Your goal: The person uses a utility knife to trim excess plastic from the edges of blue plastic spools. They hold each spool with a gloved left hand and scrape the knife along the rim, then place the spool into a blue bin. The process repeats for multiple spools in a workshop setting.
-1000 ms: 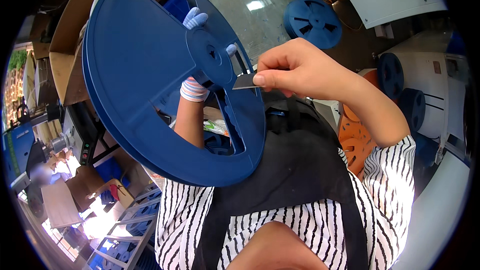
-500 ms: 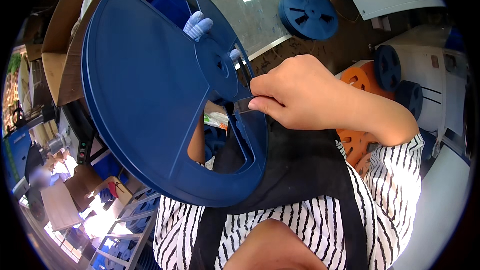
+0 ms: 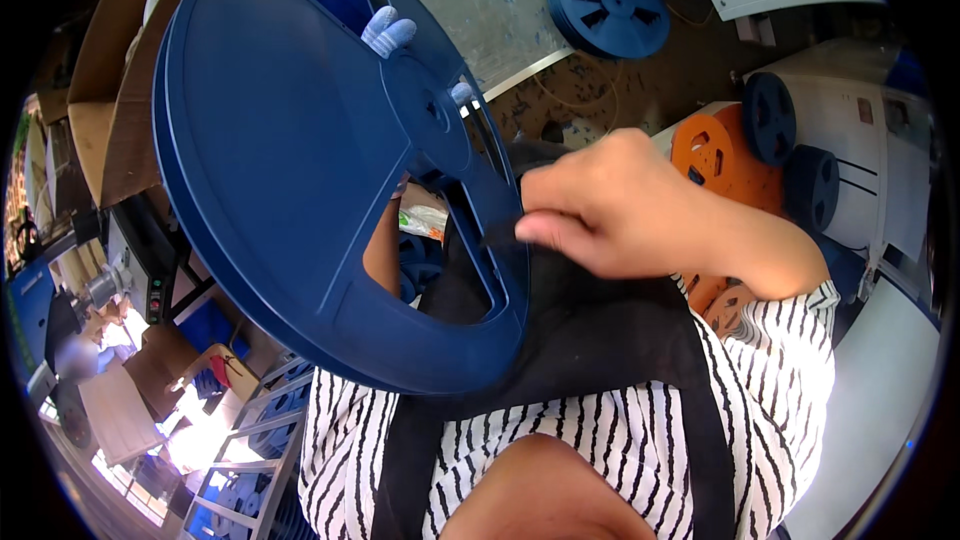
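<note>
**Blue reel in the left hand, dark blade in the right hand**

The right fingers are bare and curled in, with the thumb pressed toward them; they pinch the small, thin blade, which is blurred. It points left, over the reel's lower opening; whether it touches the plastic, I cannot tell.

The left fingers wear a pale blue knit glove and grasp the reel from behind. Two show through its upper opening, bent beside the hub, and one tip shows at the slot right of the hub. The rest of that hand is hidden, but the bare left forearm can be seen through the lower opening.

The reel is held up, tilted, in front of the chest and to the left, one flat face toward the camera. Its lower edge overlaps the black apron, worn over a striped shirt.

Farther out, a second reel lies flat at the corner of the grey bench. Dark scraps litter the floor beside it. To the right are orange reels and two dark reels near a white cabinet. To the left stand a carton and, lower down, a metal rack with blue reels in it.
</note>
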`<action>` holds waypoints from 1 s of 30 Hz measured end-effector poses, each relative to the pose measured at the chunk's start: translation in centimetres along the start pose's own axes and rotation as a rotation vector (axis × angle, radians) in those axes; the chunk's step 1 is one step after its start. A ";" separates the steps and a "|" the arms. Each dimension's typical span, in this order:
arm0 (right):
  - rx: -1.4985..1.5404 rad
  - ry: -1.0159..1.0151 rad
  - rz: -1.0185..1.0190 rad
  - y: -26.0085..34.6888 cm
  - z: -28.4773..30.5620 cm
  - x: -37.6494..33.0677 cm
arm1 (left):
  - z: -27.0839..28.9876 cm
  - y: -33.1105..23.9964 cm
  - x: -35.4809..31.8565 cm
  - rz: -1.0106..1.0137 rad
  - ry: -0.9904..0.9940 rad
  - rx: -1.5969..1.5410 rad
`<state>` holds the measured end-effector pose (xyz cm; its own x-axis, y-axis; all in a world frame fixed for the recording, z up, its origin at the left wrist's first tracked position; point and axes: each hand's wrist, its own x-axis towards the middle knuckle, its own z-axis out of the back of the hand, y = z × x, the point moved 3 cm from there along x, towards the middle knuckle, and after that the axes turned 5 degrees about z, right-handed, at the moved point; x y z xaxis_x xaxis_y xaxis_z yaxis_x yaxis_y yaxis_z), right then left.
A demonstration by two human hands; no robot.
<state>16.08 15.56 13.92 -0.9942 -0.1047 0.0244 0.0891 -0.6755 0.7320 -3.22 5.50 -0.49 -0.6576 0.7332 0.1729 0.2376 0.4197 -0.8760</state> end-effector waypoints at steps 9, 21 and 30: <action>-0.044 0.081 -0.033 -0.2 0.0 0.2 | -0.6 0.5 -0.6 0.039 0.007 -0.052; 0.072 0.085 -0.008 0.7 -0.8 -1.9 | -0.4 1.4 -0.6 0.092 0.000 -0.159; 0.515 0.231 -0.251 -2.3 0.1 -0.4 | 1.6 1.4 -1.3 -0.129 0.048 0.303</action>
<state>16.25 17.26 12.31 -0.9371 -0.1826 -0.2976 -0.2440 -0.2672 0.9322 -3.13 4.28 -2.68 -0.6321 0.7118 0.3062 -0.0742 0.3378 -0.9383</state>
